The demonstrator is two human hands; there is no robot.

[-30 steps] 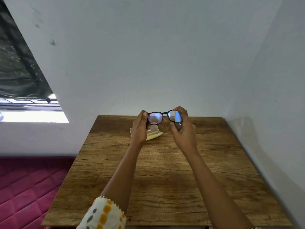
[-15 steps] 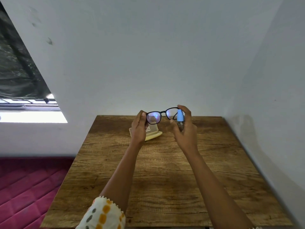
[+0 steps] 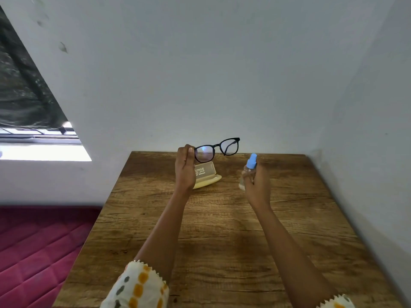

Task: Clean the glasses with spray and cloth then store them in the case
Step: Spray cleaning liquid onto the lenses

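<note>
Black-framed glasses (image 3: 216, 149) hang in the air above the far edge of the wooden table (image 3: 222, 230). My left hand (image 3: 184, 168) pinches their left end. My right hand (image 3: 255, 183) grips a small clear spray bottle with a blue cap (image 3: 250, 167), held to the right of and below the glasses, apart from them. A pale yellow glasses case (image 3: 208, 174) lies open on the table behind my left hand, partly hidden by it. No cloth shows in the head view.
White walls close in the table at the back and on the right. A maroon quilted mattress (image 3: 40, 247) lies left of the table, under a window (image 3: 42, 150).
My right hand has drawn the spray bottle away from the right lens, down and to the right. The glasses are now uncovered and tilted up at their right end.
</note>
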